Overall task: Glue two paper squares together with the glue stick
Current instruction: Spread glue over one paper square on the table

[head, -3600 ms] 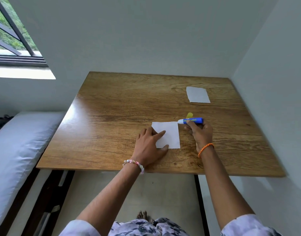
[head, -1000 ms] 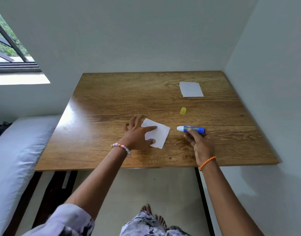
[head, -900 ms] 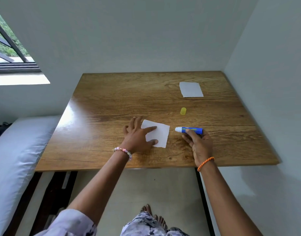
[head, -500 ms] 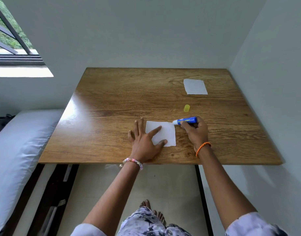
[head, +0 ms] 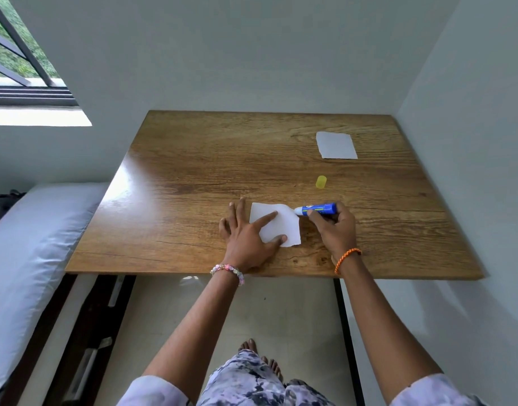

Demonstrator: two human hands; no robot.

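Left hand (head: 246, 238) flat, fingers spread, pinning paper square (head: 278, 222) on tabletop (head: 193, 171). Right hand (head: 335, 227) closed round glue stick (head: 317, 209), tip at square's corner. I'd stroke lightly inward, keep paper pinned. Second square (head: 336, 145) well beyond.

Cap (head: 321, 182) between far paper (head: 336, 145) and glue stick (head: 317, 209).

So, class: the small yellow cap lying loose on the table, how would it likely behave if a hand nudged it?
The yellow cap looks like a short cylinder lying on its side, so it would probably roll. It seems small and plastic, likely very light, so a slight knock could send it across the smooth table.
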